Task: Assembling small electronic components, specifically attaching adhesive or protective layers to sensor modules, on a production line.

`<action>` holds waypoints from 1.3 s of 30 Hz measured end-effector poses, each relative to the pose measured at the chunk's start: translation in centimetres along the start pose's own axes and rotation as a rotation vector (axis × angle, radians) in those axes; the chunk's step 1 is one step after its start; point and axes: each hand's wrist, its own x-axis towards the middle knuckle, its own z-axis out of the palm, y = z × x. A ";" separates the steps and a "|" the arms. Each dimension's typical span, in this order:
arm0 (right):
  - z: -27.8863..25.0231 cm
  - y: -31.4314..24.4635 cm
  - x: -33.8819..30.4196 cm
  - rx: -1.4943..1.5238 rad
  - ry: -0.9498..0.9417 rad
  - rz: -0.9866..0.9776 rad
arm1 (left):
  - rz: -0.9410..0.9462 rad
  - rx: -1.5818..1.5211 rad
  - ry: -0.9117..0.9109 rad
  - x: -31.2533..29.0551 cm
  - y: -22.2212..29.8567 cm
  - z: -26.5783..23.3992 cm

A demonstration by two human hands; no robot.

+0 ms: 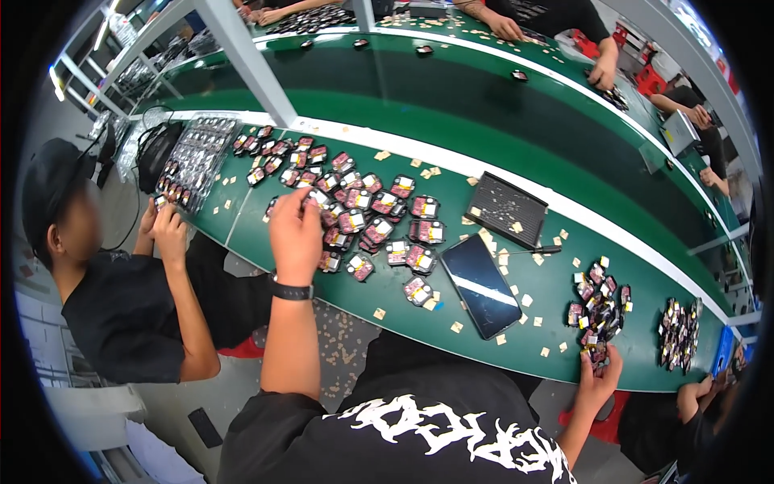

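Note:
My left hand [295, 230], with a black band on its wrist, reaches over the left side of a pile of small black-cased parts with pink, white and yellow faces. Its thumb and fingers are closed at the edge of one small black-cased part [317, 200]; the exact grip is partly hidden. Farther right, my right hand [601, 373] pinches another small black-cased part [595, 353] at the near end of a second heap [598, 300]. Between the hands, a dark phone-like slab [481, 286] lies on the green table [387, 316].
Behind the slab sit a black ridged tray [508, 210] and a screwdriver [546, 250]. Small tan squares lie scattered about. Clear plastic trays [197, 157] stand near a co-worker [121, 298] on the left. Another heap [679, 335] lies at right. A grey post [246, 60] rises behind.

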 end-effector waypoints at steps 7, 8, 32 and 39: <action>0.7 -0.2 0.6 0.198 0.117 -0.033 | 0.007 0.166 -0.121 2.5 -2.2 2.6; 0.5 -0.8 0.7 0.206 0.125 -0.015 | 0.104 0.225 -0.094 2.4 -1.9 2.6; 0.6 -15.8 1.3 1.079 -0.589 0.519 | -0.623 -1.214 -1.512 -15.3 19.6 7.1; 2.4 -13.6 -0.5 1.205 -0.719 0.679 | -0.617 -1.207 -1.346 -17.6 19.0 8.0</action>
